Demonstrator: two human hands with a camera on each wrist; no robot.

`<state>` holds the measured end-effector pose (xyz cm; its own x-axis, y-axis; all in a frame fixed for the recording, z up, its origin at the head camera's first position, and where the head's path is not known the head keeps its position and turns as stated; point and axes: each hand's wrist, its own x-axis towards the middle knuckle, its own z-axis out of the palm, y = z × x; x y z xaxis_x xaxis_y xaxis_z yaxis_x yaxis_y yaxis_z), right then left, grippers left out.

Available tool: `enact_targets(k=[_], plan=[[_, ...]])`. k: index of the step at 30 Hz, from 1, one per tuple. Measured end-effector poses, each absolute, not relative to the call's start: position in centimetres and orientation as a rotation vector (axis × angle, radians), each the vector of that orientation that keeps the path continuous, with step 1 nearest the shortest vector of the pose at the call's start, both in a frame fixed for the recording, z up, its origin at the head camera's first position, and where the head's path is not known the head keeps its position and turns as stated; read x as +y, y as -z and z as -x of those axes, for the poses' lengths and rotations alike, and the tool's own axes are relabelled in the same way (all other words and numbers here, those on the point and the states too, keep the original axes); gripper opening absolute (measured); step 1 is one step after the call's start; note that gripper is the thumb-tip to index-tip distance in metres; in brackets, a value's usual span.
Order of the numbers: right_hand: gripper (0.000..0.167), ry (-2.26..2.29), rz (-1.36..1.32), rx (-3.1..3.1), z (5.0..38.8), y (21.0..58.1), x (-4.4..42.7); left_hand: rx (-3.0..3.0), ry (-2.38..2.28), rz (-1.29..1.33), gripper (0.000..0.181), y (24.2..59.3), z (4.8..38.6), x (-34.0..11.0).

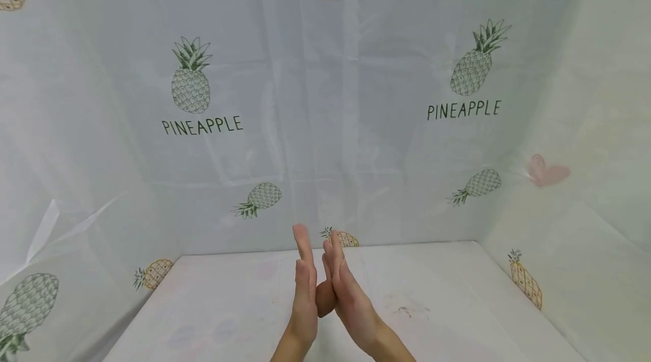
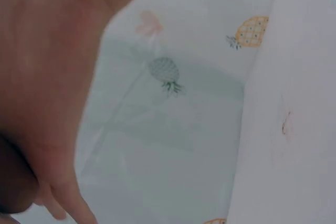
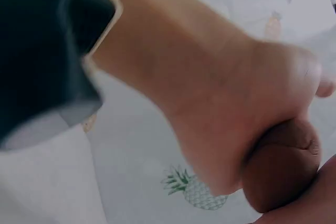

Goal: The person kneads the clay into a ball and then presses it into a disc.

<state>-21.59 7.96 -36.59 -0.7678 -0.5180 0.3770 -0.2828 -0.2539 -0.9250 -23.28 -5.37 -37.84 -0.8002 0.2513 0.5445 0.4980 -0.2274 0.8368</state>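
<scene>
A smooth, rounded brown lump point(image 1: 325, 298) of what looks like clay or dough sits between the person's bare left hand point(image 1: 305, 297) and bare right hand point(image 1: 354, 308), touching both palms, above the near middle of the table. The fingers of both hands are straight and point up and away to the far side, not curled round the lump; the left fingertips stand apart from the right ones. From the right wrist I can make out a crease point(image 3: 296, 144) across the lump's surface. I judge the step in hand to be pressing or rolling it between the palms, and the next move seems to call for even pressure from both sides, so it neither flattens nor slips out. Beneath lies a pale, whitish tabletop point(image 1: 229, 300) with a thin reddish-brown smear point(image 1: 405, 311) to the right of the hands. Wrinkled white plastic-looking sheeting point(image 1: 325, 108) rises left, right and far, printed with green and yellow pineapples and the word PINEAPPLE; a faded pink heart-like print point(image 1: 546, 171) shows on the right side.
</scene>
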Motion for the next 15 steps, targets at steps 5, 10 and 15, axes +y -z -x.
enact_targets(k=[5,10,15], plan=[[0.053,2.146,1.015,1.816,21.0,36.0,8.0,-1.875,2.099,0.798,0.056,38.4,23.9,-5.6],[0.054,2.216,1.090,1.790,20.9,35.5,8.5,-1.936,2.079,0.678,0.057,38.9,24.1,-5.1],[0.056,2.284,1.168,1.811,21.2,35.4,9.2,-1.991,2.093,0.722,0.056,39.0,23.5,-4.1]])
